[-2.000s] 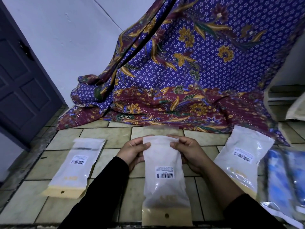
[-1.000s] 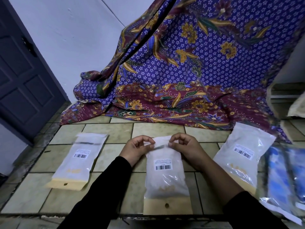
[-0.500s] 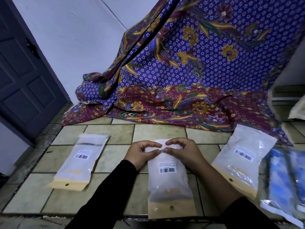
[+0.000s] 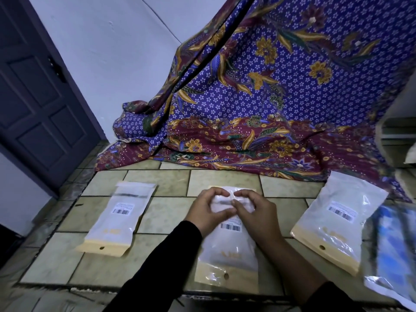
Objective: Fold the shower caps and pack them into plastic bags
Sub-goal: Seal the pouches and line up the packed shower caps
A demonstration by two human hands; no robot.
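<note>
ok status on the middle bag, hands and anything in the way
Left hand and right hand both pinching the top edge of the middle bag. Bag flat on the tiles. Left bag and right bag lie apart, nothing blocking.

A home: tiled floor (image 4: 166, 212), panelled door (image 4: 38, 109), draped batik cloth (image 4: 281, 97).

A purple floral cloth (image 4: 292, 97) drapes onto the tiled surface (image 4: 166, 213), beside a dark door (image 4: 33, 104).
</note>
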